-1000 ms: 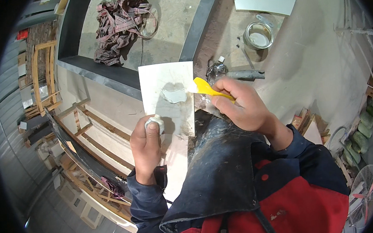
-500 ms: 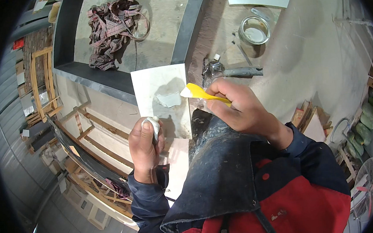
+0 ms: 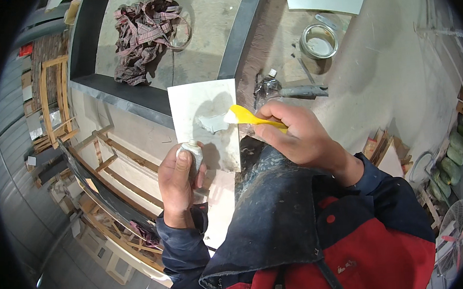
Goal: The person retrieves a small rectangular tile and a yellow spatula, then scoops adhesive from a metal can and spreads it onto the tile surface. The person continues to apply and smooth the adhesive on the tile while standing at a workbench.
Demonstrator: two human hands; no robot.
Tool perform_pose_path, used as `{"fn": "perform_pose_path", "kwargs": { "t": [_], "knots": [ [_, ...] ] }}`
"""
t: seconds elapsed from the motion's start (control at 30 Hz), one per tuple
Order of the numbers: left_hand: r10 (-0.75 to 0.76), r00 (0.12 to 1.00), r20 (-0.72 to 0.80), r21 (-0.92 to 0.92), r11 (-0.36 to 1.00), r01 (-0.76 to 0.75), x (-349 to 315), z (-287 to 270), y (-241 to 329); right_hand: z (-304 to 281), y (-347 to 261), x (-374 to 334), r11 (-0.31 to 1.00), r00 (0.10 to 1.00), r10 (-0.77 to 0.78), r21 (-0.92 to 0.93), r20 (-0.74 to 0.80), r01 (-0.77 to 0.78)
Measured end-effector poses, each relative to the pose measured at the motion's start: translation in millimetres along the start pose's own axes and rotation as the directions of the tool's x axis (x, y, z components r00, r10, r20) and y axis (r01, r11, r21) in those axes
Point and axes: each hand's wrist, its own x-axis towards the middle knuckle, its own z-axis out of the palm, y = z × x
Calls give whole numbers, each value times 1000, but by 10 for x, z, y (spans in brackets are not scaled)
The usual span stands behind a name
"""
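Observation:
My left hand is wrapped round a small whitish tube, its narrow nozzle pointing up and away from me. Between the thumb and fingers of my right hand is a yellow plastic spatula, with white paste on its broad tip. That tip is over the right edge of a white board; whether it touches the surface I cannot tell. A pale grey-white smear of paste lies on the board, just left of the spatula. The tube is close to the board's lower left part.
Beyond the board is a dark grey frame with a heap of checked cloth strips inside it. An open tin, a clear bottle and a grey-handled tool rest on the right. Wooden racks stand at left.
The tube in my left hand has turned so that more of its body shows, with the nozzle further up. My right hand has hardly moved with the spatula. The whole view has shifted slightly.

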Motion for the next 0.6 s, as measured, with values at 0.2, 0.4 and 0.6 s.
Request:
{"fn": "perform_pose_path", "kwargs": {
  "t": [0.2, 0.4, 0.6],
  "knots": [
    [83, 995, -52, 166, 983, -74, -144, -82, 38, -25, -69, -3, 994, 995, 101, 39, 8, -101],
    [136, 988, 78, 225, 963, -150, -709, 38, -164, -232, -150, -36, 909, 942, 328, 294, -70, -295],
    [82, 906, 416, 425, 863, -274, -366, 533, -734, -426, -217, -39, 869, 915, 363, 419, -177, -264]
  ]
}}
